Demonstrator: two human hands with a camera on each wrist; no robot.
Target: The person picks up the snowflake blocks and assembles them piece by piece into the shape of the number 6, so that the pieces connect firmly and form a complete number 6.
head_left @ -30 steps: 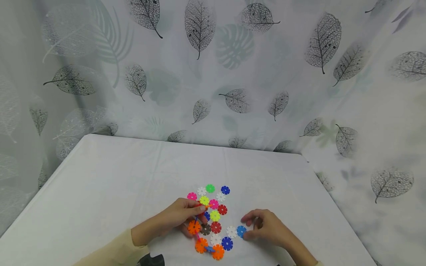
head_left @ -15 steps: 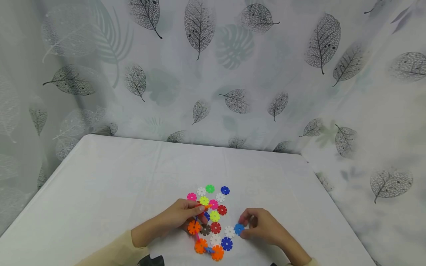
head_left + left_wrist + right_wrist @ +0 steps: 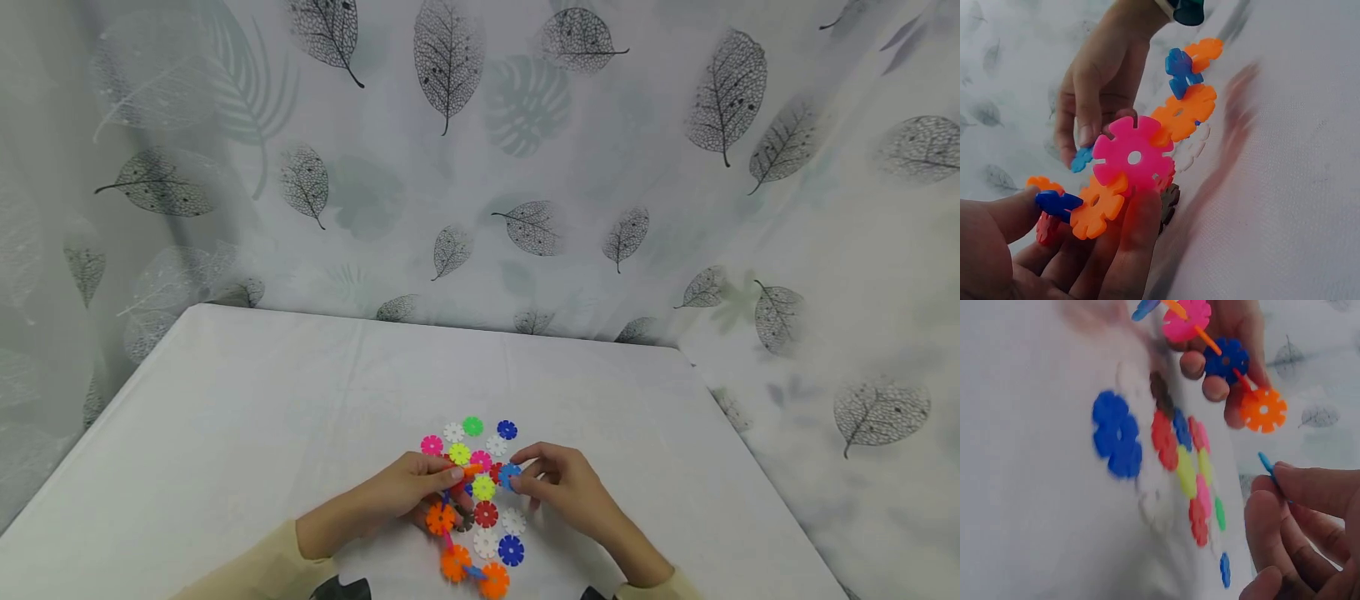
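My left hand (image 3: 408, 487) holds a chain of slotted plastic flower discs joined edge to edge. In the left wrist view a pink disc (image 3: 1119, 147) in the chain lies against my fingers, and orange and blue discs run on to both sides. The chain's lower part, with an orange disc (image 3: 455, 563), hangs below the hand. My right hand (image 3: 566, 487) pinches a light blue disc (image 3: 509, 476) between thumb and fingertips. That light blue disc (image 3: 1266, 462) appears edge-on in the right wrist view, a short gap from the chain's orange end disc (image 3: 1272, 419).
Loose discs lie flat on the white table (image 3: 300, 400) between and beyond my hands. Among them are a green disc (image 3: 472, 426), a dark blue disc (image 3: 512, 550) and a yellow disc (image 3: 483, 487). A leaf-print curtain (image 3: 525, 183) hangs behind the table.
My right hand has picked up the light blue disc from beside the white one and carried it left and away from me, towards the left hand. The left hand has barely moved, still holding the chain.
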